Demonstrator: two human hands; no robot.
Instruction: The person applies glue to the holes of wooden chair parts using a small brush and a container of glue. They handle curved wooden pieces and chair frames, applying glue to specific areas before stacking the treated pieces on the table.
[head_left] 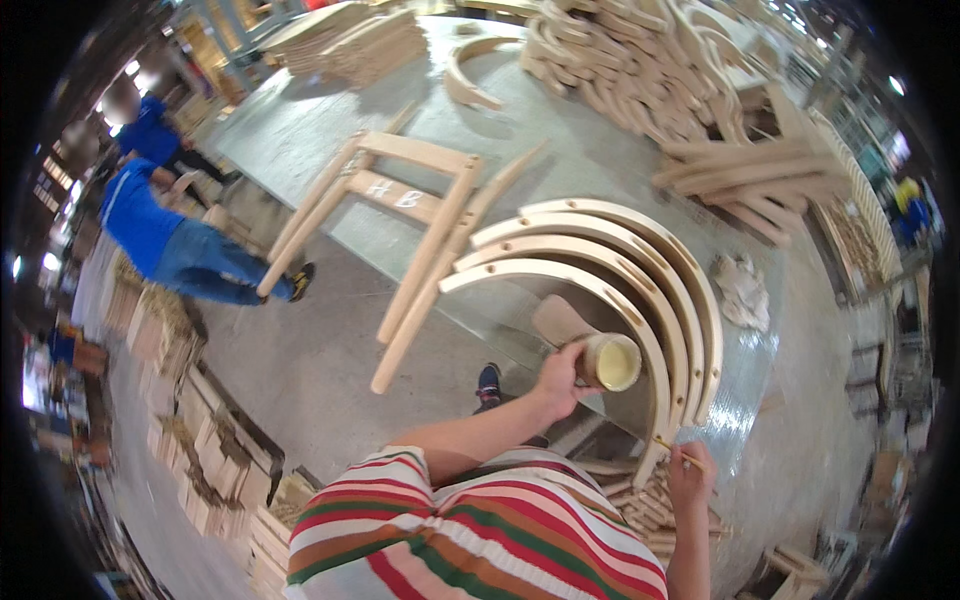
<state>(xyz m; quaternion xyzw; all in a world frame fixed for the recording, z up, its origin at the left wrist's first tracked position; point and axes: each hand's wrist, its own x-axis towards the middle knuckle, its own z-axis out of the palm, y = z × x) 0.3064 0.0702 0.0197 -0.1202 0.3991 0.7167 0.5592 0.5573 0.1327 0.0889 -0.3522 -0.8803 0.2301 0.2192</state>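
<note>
We see a round glue pot [610, 361], holding pale yellow glue, at the near edge of the workbench [300, 130], clasped at its side by the left hand [558, 378]. We judge it light and stiff, but open-topped and liable to spill, so best gripped around the wall. The right hand [688, 478] pinches a thin brush [672, 448] against the near end of the innermost of four curved wooden rails [600, 255], nested just beside the pot. We count one flat paddle [560, 318] under the pot, one crumpled rag [742, 288] at the right, and one chair frame [400, 200] overhanging the left edge. A heap of bent parts [640, 60] fills the far corner.
</note>
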